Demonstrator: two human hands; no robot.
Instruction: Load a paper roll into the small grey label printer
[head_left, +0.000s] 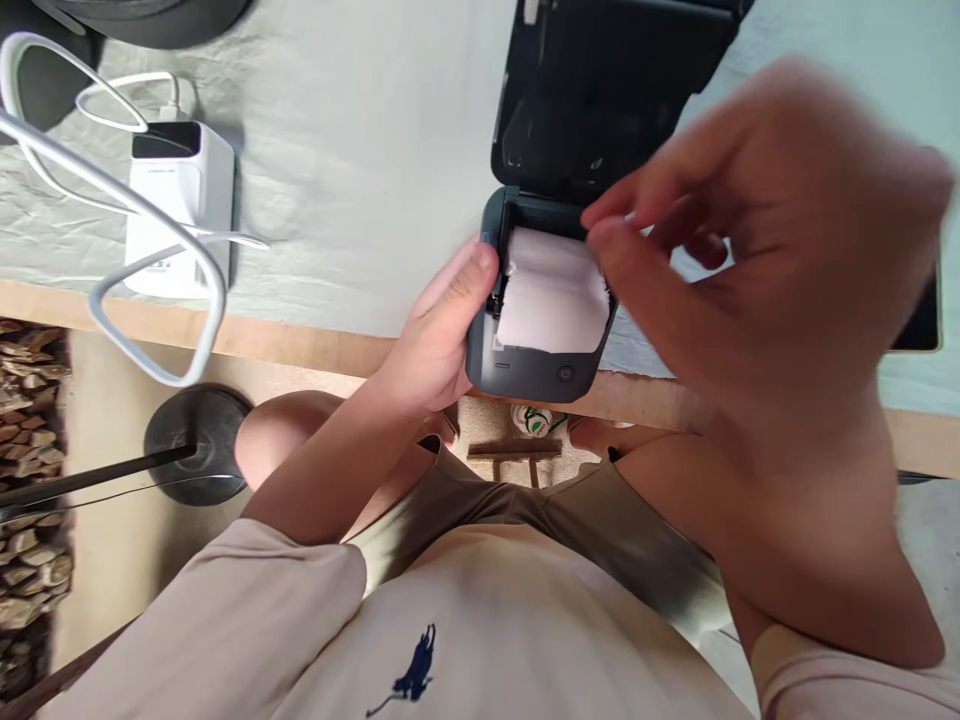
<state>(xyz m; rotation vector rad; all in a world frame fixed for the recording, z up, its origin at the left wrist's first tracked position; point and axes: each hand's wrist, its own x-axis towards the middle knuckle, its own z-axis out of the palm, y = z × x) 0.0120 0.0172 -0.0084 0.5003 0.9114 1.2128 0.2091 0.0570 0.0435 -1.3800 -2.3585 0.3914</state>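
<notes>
A small dark grey label printer (536, 375) sits over the table's front edge, tilted toward me, with a button on its front. Its black lid (592, 90) is swung up and back. Inside the bay lies a white paper roll (555, 305), its loose end lying toward the front. My left hand (439, 335) grips the printer's left side, thumb on the rim. At the right rear corner of the bay, my right hand (757, 230) has thumb and forefinger pinched together beside the roll. Motion blurs that hand, and anything between its fingertips is too small to make out.
At the left stands a white power bank (180, 200) with a looped white cable (214, 310) hanging over the table edge. Part of a dark flat device (921, 318) shows behind my right wrist. Below are a round black base (196, 440) and a bottle (532, 420).
</notes>
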